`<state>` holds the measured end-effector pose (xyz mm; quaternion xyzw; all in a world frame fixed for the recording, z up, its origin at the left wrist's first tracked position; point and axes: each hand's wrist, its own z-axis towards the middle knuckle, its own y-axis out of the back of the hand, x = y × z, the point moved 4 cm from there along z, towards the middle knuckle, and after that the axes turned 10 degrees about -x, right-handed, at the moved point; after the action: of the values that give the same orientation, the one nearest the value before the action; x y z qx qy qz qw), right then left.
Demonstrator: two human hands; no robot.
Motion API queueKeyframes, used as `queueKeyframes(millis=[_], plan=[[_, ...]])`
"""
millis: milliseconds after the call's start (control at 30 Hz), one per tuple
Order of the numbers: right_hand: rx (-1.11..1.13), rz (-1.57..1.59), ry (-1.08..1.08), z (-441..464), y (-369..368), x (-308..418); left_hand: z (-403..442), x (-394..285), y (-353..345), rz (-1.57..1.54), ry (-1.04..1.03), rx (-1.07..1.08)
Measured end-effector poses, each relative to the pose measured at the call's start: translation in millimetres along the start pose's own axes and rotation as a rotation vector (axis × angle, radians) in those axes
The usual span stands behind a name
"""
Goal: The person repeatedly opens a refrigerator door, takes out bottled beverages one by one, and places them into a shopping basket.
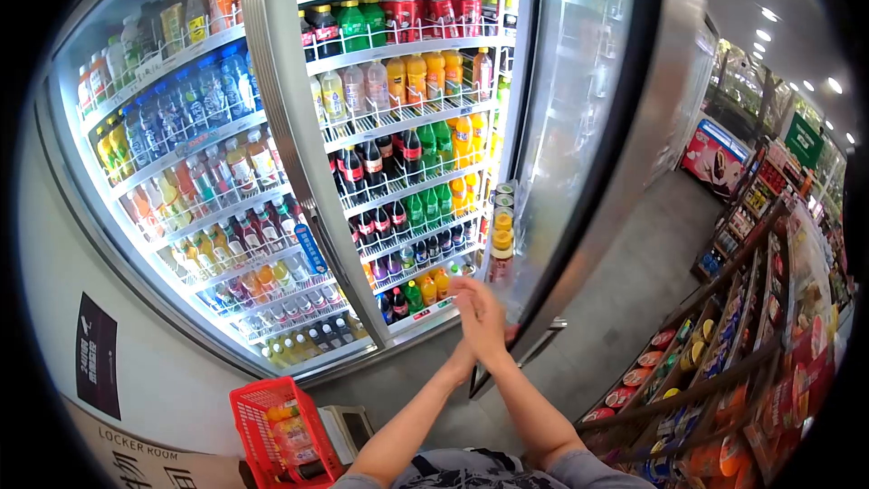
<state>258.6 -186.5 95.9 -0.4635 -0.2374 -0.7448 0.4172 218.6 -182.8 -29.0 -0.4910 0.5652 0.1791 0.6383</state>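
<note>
My forearms cross in front of the open glass cooler door (579,118). My right hand (482,315) is raised before the bottom shelf, its fingers stretched toward the upper left and nothing visible in it. My left hand (463,360) lies behind the right one and is mostly hidden; a bit of it seems to show beside the door's lower edge. Whether it touches the door I cannot tell. Beyond my hands, the drinks cooler (385,344) holds rows of bottles and cans, with cola bottles (371,163) and orange drinks (434,77) among them.
A red shopping basket (249,417) with several bottles in it stands at the lower left, next to a small pale box (348,426). Snack shelves (706,371) run along the right side. A chest freezer (715,154) stands farther back. The door handle (548,340) juts into the aisle.
</note>
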Motion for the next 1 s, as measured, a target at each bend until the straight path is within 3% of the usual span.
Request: queueKeyframes(millis=[33,167,233,367,533,700,833,1000], plan=[[-0.028,0.037,-0.001,5,7,-3,-10,-19,-23,-0.015,0.087,0.251],[-0.052,0.115,-0.067,23,36,-16,-12,-25,-42,-0.028,0.188,0.324],[-0.048,0.045,-0.040,28,50,-26,9,-8,-17,-0.072,0.148,0.013],[-0.036,-0.021,-0.077,36,59,-66,28,-29,13,-0.113,0.068,-0.044],[0.097,0.031,-0.229,50,30,-120,52,-62,54,-0.054,-0.061,-0.299],[0.198,-0.012,-0.212,104,-21,-149,94,-92,98,-0.067,-0.133,-0.388],[0.155,0.185,-0.314,149,-70,-160,134,-124,142,-0.072,-0.181,-0.447],[0.154,0.147,-0.261,199,-124,-183,178,-163,194,-0.029,-0.247,-0.507]])
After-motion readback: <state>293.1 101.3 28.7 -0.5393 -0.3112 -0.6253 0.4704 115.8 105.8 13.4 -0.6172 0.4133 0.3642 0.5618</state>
